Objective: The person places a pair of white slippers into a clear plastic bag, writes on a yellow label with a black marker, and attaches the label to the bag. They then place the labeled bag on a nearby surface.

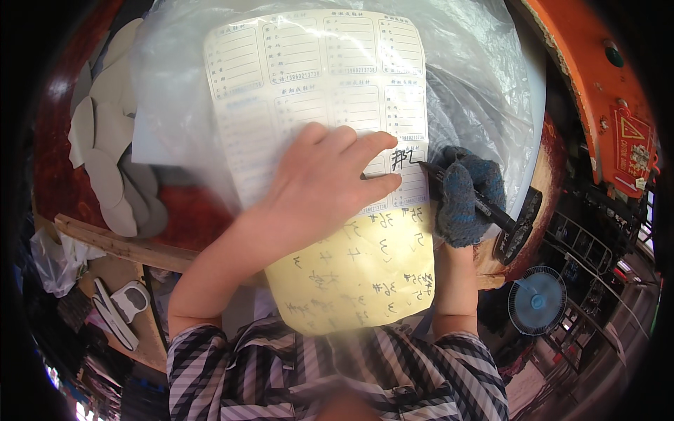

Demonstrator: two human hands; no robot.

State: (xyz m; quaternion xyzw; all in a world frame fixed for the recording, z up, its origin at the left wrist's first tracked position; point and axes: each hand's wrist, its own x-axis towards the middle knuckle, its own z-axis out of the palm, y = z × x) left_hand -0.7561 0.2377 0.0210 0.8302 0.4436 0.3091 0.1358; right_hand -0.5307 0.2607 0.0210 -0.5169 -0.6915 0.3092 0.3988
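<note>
While the bare left hand lies on the label sheet with thumb and fingers apart, the gloved right hand is clamped on a black marker, its tip at a label on the right edge. Fresh, bold black strokes stand there between the left hand's index finger and thumb. The sheet, over clear plastic on the reddish counter, carries a grid of printed forms with headings and ruled lines; its yellow lower part bears rows of handwritten marks, some faint. Grey rounded pieces overlap at the left, outside the plastic. Below them hangs a crumpled plastic bag, contents unclear. An orange machine at the right wears a red warning plate with a yellow triangle.
</note>
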